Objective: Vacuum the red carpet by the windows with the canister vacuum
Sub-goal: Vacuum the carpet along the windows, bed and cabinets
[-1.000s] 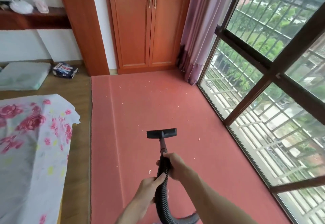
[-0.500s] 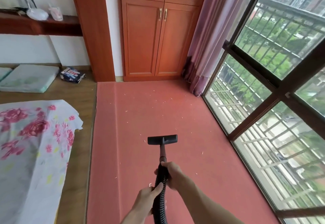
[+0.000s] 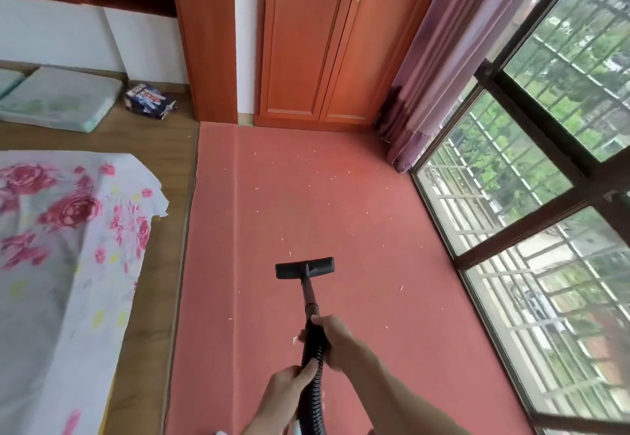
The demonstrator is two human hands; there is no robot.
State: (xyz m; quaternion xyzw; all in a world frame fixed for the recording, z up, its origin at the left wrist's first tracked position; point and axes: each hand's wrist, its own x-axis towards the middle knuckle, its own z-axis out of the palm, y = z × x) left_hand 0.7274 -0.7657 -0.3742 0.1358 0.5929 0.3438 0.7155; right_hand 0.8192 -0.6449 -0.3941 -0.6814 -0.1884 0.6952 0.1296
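The red carpet [image 3: 341, 216] runs from my feet to the wooden wardrobe, beside the windows [image 3: 531, 216] on the right. Small pale scraps [image 3: 347, 172] are scattered over its far half. The black floor nozzle [image 3: 304, 267] of the vacuum rests flat on the carpet's middle, on a thin wand [image 3: 309, 298]. My right hand [image 3: 332, 337] grips the top of the ribbed black hose [image 3: 312, 397] where it meets the wand. Lower down, my left hand [image 3: 286, 388] holds the hose. The canister is out of view.
A bed with a rose-print sheet [image 3: 64, 264] fills the left, on wooden flooring [image 3: 163, 148]. Cushions [image 3: 58, 103] and a blue packet [image 3: 148, 100] lie by the far wall. A wooden wardrobe [image 3: 334, 45] and a purple curtain [image 3: 433, 69] close the carpet's far end.
The view has tilted and shifted forward; the wardrobe and curtain look nearer. The nozzle has slid slightly forward along the carpet. Both hands keep the same hold on the hose.
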